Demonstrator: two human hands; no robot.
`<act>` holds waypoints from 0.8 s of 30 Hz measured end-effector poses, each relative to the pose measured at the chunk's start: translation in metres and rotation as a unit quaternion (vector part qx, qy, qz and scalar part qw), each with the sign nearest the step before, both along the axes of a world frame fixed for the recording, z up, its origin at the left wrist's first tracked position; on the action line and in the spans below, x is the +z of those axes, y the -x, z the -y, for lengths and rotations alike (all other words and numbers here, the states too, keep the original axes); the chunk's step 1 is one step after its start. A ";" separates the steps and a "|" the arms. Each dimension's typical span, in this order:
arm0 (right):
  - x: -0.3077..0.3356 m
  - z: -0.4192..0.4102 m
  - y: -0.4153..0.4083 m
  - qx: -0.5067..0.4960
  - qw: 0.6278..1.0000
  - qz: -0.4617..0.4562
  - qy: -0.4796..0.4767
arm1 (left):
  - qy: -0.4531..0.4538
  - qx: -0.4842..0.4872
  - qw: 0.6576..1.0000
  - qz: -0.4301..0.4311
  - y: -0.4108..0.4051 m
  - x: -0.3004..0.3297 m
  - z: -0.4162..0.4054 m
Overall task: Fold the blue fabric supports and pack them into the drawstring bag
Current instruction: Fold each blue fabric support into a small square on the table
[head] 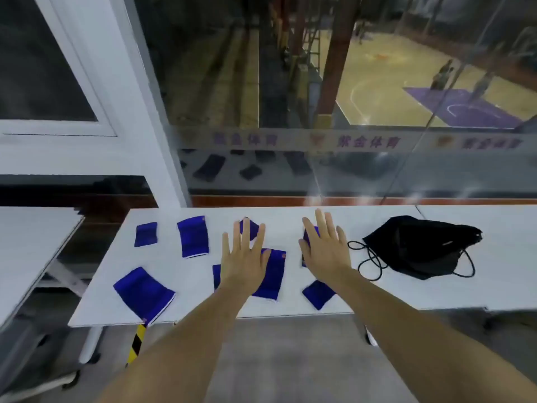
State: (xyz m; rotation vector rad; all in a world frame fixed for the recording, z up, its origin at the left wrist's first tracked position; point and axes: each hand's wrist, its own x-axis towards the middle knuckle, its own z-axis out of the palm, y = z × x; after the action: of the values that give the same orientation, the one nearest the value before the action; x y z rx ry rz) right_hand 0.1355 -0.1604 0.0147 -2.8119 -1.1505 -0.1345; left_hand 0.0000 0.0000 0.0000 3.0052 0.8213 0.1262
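Observation:
Several blue fabric supports lie spread over the white table (406, 292): a small one (146, 234) at the far left, a longer one (193, 237) beside it, a large one (143, 292) at the front left edge, one (272, 274) in the middle, a small one (317, 294) at the front. My left hand (243, 258) is stretched out flat with spread fingers over the middle supports. My right hand (324, 248) is flat too, covering most of another blue support (311, 234). The black drawstring bag (421, 245) lies crumpled to the right, its cords looping toward my right hand.
A glass wall runs just behind the table, with a sports court below it. A second white table (32, 237) stands to the left, across a gap. A yellow and black striped leg (136, 341) is under the front edge.

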 end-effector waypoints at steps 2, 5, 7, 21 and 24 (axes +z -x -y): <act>-0.014 0.003 -0.001 -0.015 0.999 -0.036 0.016 | 0.043 0.001 0.999 -0.023 -0.007 -0.015 0.002; -0.047 0.021 -0.004 -0.045 0.996 -0.061 0.040 | 0.068 -0.013 0.997 -0.028 -0.015 -0.042 0.017; -0.066 0.035 -0.008 -0.056 0.994 -0.082 0.049 | 0.095 -0.023 0.995 -0.032 -0.020 -0.059 0.029; -0.192 0.089 -0.099 -0.050 0.969 -0.230 0.080 | 0.176 0.030 0.968 -0.175 -0.108 -0.178 0.096; -0.210 0.091 -0.113 -0.039 0.963 -0.255 0.081 | 0.193 0.057 0.964 -0.173 -0.122 -0.195 0.109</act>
State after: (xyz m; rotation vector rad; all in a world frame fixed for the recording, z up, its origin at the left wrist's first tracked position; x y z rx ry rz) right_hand 0.2481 -0.2517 -0.1952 -2.7684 -0.9607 0.6687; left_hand 0.1218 -0.1091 -0.1948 2.6413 0.9152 -0.5117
